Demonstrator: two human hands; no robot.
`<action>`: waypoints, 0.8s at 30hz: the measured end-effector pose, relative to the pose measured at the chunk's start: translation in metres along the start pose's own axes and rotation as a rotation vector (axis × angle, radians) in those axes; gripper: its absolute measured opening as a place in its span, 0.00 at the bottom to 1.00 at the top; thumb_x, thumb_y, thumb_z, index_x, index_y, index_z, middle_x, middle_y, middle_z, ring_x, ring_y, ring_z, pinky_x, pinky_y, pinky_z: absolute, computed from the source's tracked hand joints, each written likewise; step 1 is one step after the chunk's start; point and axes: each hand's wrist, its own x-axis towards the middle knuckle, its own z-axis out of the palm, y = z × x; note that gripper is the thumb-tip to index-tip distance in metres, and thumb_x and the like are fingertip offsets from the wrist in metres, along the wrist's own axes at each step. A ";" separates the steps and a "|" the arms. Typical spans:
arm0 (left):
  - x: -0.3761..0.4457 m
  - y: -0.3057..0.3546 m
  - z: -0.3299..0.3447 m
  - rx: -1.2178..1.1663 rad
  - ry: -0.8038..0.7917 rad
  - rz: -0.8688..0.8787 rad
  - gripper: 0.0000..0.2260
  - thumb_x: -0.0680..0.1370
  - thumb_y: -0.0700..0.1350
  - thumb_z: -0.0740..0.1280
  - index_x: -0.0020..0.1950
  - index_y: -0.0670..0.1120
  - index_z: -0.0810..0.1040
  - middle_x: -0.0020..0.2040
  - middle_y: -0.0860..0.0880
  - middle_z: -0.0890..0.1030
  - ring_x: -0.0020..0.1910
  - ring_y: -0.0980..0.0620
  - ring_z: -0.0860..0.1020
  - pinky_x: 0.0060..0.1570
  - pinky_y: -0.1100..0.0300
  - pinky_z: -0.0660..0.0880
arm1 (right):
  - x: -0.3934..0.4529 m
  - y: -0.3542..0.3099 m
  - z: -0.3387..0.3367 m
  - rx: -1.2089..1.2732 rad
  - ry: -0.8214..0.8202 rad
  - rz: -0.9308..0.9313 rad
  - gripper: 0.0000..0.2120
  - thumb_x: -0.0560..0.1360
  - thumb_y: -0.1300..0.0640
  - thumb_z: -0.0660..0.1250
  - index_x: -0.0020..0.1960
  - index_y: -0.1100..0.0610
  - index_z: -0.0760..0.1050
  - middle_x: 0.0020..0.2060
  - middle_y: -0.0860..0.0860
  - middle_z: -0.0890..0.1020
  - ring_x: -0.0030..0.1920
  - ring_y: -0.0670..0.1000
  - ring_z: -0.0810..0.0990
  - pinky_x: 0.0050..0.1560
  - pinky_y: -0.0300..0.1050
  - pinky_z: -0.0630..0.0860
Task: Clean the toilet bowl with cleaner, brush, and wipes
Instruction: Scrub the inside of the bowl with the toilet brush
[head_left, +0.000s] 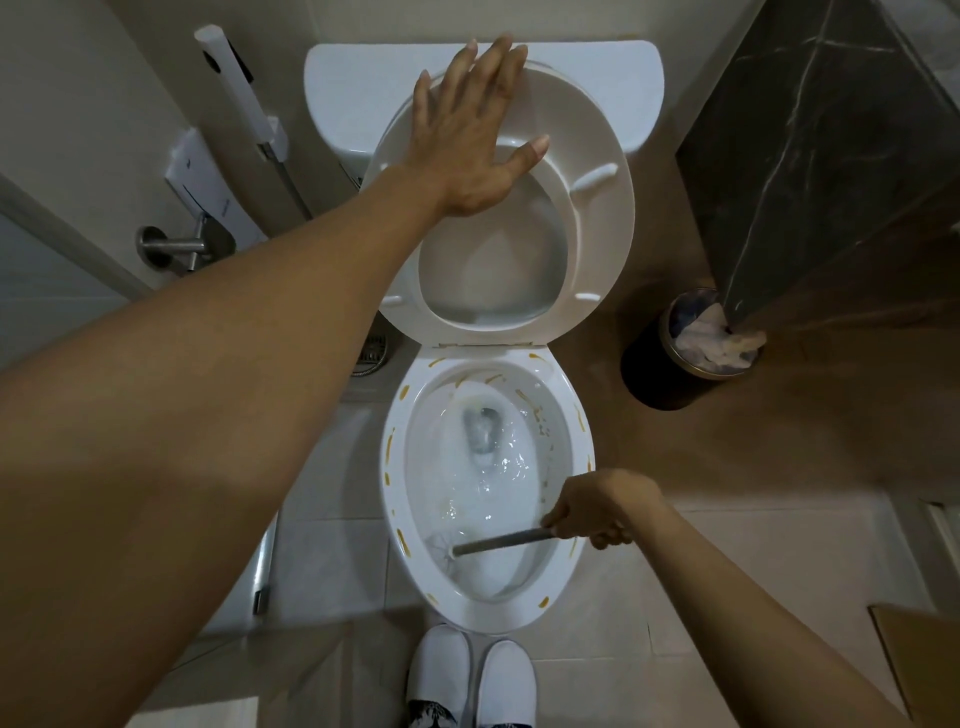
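While water churns, brush (467, 546) inside toilet bowl (400, 525), crumpled wipes (719, 338) in bin (654, 374).

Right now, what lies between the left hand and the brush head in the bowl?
In the head view, between the left hand and the brush head: the raised seat, then foamy water.

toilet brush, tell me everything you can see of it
The toilet brush has a thin, straight, dark grey handle that looks like metal or plastic, and a pale bristled head, blurred, low at the near left of the toilet bowl among foamy water. It lies tilted, head down to the left, handle rising to the right over the rim. The right hand holds the handle's upper end, fingers curled round it. Nothing else touches it that I can see.
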 end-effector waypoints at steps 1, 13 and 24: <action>0.000 0.000 0.000 -0.002 -0.002 0.000 0.35 0.78 0.65 0.48 0.78 0.48 0.42 0.79 0.48 0.44 0.77 0.45 0.42 0.72 0.40 0.40 | 0.002 -0.003 0.002 0.003 0.037 -0.010 0.15 0.80 0.50 0.60 0.65 0.44 0.75 0.31 0.48 0.74 0.26 0.46 0.68 0.28 0.37 0.66; 0.000 -0.001 0.000 0.006 0.010 0.004 0.35 0.78 0.64 0.49 0.78 0.47 0.43 0.79 0.47 0.44 0.77 0.44 0.43 0.72 0.39 0.41 | -0.007 -0.010 0.002 -0.089 -0.007 0.031 0.17 0.80 0.52 0.61 0.67 0.49 0.74 0.35 0.48 0.76 0.27 0.46 0.70 0.31 0.38 0.67; 0.001 -0.002 0.001 0.009 0.006 -0.002 0.35 0.78 0.65 0.48 0.78 0.48 0.43 0.79 0.47 0.44 0.77 0.44 0.43 0.71 0.40 0.41 | -0.002 -0.008 0.008 -0.132 0.036 0.038 0.17 0.80 0.51 0.60 0.67 0.54 0.74 0.36 0.49 0.76 0.28 0.45 0.72 0.32 0.38 0.70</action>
